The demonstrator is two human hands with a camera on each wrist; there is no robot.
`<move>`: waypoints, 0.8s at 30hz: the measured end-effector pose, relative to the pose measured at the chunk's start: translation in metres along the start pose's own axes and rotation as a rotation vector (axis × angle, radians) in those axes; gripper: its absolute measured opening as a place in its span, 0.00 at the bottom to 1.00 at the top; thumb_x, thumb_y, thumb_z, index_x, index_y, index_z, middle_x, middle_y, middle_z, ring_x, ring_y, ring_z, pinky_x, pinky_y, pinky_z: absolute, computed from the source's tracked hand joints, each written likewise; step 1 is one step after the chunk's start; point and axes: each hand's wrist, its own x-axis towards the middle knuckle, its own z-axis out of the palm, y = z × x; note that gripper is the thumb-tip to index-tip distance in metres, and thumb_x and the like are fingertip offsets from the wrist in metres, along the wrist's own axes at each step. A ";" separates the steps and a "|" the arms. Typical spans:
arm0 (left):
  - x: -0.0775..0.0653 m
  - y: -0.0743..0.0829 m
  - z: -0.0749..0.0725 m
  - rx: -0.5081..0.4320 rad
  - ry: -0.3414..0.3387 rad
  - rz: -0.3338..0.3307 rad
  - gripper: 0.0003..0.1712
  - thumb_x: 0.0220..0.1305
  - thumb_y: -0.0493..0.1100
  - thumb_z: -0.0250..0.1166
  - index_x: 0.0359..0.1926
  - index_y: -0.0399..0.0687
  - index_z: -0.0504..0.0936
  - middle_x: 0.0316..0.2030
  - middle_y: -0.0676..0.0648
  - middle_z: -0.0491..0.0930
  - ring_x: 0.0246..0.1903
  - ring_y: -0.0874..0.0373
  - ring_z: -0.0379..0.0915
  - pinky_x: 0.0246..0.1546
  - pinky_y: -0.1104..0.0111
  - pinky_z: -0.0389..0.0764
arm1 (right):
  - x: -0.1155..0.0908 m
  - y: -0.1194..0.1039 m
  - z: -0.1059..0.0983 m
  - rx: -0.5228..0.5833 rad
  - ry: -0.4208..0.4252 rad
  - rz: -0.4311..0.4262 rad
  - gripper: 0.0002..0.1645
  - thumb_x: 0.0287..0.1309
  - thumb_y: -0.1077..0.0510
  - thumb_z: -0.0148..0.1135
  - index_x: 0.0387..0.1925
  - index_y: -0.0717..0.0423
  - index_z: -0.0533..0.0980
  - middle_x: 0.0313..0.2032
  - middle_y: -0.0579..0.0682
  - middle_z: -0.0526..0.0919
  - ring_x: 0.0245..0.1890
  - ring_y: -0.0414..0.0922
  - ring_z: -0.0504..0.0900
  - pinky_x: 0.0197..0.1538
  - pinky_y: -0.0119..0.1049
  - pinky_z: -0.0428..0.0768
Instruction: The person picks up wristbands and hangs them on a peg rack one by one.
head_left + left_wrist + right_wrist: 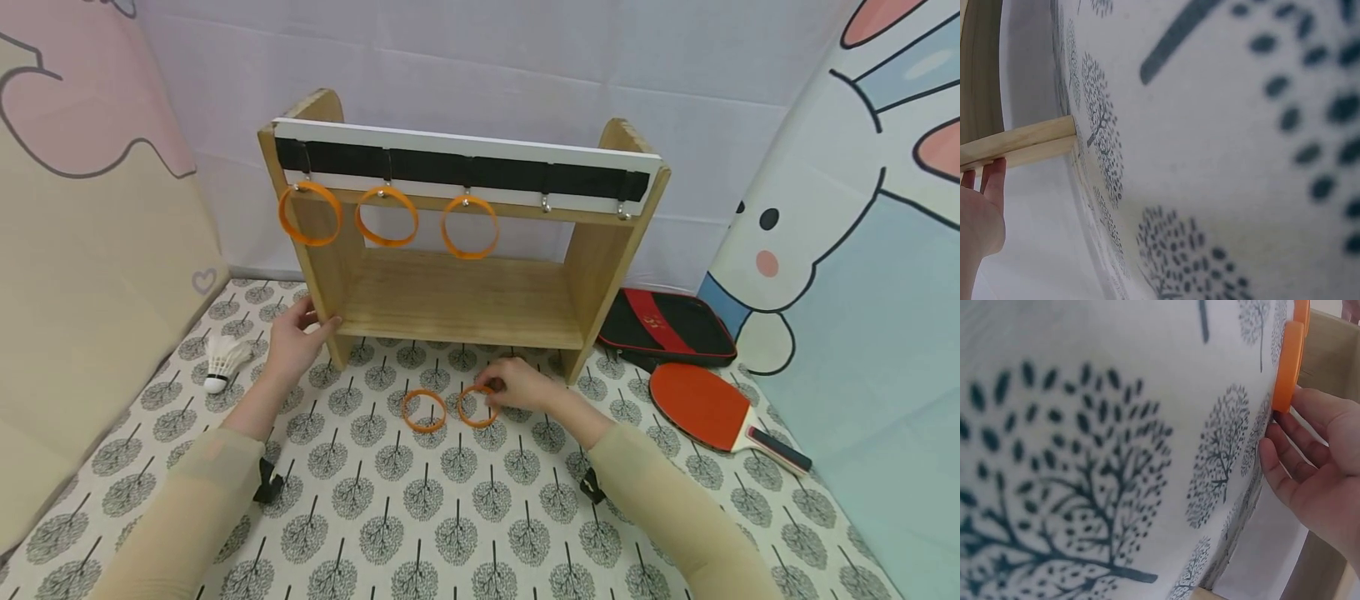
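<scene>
ideally, the right hand (pixel 519 385), pinching a ring (pixel 1288 369) by its edge, should lift lightly while the left hand (pixel 295 337) grips the shelf (pixel 465 296).

The head view looks forward and down from above; 2 sideways-tilted wrist views skim the cloth (pixel 393 517) closely toward the shelf (pixel 465 296), which all 3 share

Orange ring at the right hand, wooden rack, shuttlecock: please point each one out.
Orange ring (pixel 1287 372): right wrist view, outer face of its band.
Wooden rack (pixel 461 296): head view, bare lower shelf.
Shuttlecock (pixel 225 354): head view, white feathered skirt.
</scene>
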 end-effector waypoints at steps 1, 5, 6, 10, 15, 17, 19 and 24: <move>0.000 0.000 0.000 0.002 0.001 -0.003 0.33 0.63 0.38 0.61 0.67 0.38 0.63 0.58 0.34 0.70 0.57 0.40 0.68 0.36 0.83 0.76 | 0.000 0.000 0.001 0.002 -0.002 -0.002 0.12 0.56 0.61 0.66 0.44 0.54 0.81 0.43 0.48 0.81 0.37 0.39 0.77 0.37 0.27 0.77; -0.002 0.001 -0.001 -0.003 0.002 -0.008 0.32 0.63 0.37 0.61 0.67 0.38 0.63 0.58 0.34 0.70 0.57 0.40 0.68 0.35 0.83 0.76 | 0.001 0.000 0.002 -0.003 -0.002 -0.012 0.11 0.57 0.61 0.65 0.43 0.55 0.81 0.44 0.49 0.81 0.38 0.41 0.77 0.38 0.29 0.78; -0.002 0.002 -0.001 -0.003 0.001 -0.004 0.32 0.63 0.37 0.61 0.67 0.37 0.63 0.59 0.34 0.70 0.57 0.39 0.68 0.35 0.83 0.75 | 0.001 -0.001 0.002 -0.004 -0.001 -0.011 0.11 0.57 0.61 0.64 0.43 0.55 0.81 0.44 0.49 0.81 0.38 0.41 0.77 0.39 0.29 0.78; -0.002 0.002 0.000 -0.016 -0.002 0.006 0.32 0.63 0.37 0.61 0.66 0.36 0.64 0.58 0.33 0.70 0.57 0.39 0.68 0.36 0.83 0.76 | 0.001 -0.001 0.003 0.000 0.007 0.005 0.11 0.58 0.62 0.63 0.43 0.55 0.81 0.44 0.49 0.80 0.37 0.41 0.78 0.38 0.28 0.78; -0.001 0.001 0.000 -0.018 -0.002 0.010 0.32 0.63 0.36 0.61 0.67 0.37 0.63 0.58 0.34 0.71 0.57 0.40 0.69 0.44 0.73 0.80 | -0.001 -0.001 0.003 -0.003 0.025 -0.010 0.11 0.57 0.63 0.63 0.43 0.56 0.81 0.43 0.50 0.81 0.36 0.40 0.77 0.36 0.26 0.77; 0.000 0.001 0.000 -0.020 -0.005 0.005 0.32 0.63 0.36 0.61 0.67 0.37 0.63 0.58 0.34 0.70 0.57 0.41 0.69 0.46 0.71 0.80 | -0.002 -0.001 0.003 -0.008 0.044 -0.029 0.10 0.57 0.63 0.64 0.42 0.56 0.82 0.42 0.50 0.82 0.36 0.39 0.78 0.35 0.25 0.77; -0.001 0.002 0.000 -0.020 -0.006 -0.002 0.33 0.63 0.37 0.60 0.67 0.37 0.62 0.58 0.34 0.70 0.57 0.41 0.68 0.45 0.73 0.80 | -0.004 -0.001 0.003 -0.004 0.067 -0.039 0.10 0.56 0.63 0.64 0.41 0.56 0.82 0.40 0.49 0.83 0.35 0.39 0.78 0.35 0.25 0.77; -0.002 0.006 -0.001 -0.016 -0.004 -0.024 0.33 0.63 0.37 0.61 0.67 0.37 0.63 0.59 0.34 0.69 0.57 0.39 0.67 0.34 0.82 0.76 | -0.011 0.001 0.004 0.018 0.124 -0.012 0.08 0.54 0.62 0.66 0.37 0.54 0.84 0.37 0.46 0.84 0.33 0.37 0.79 0.36 0.26 0.78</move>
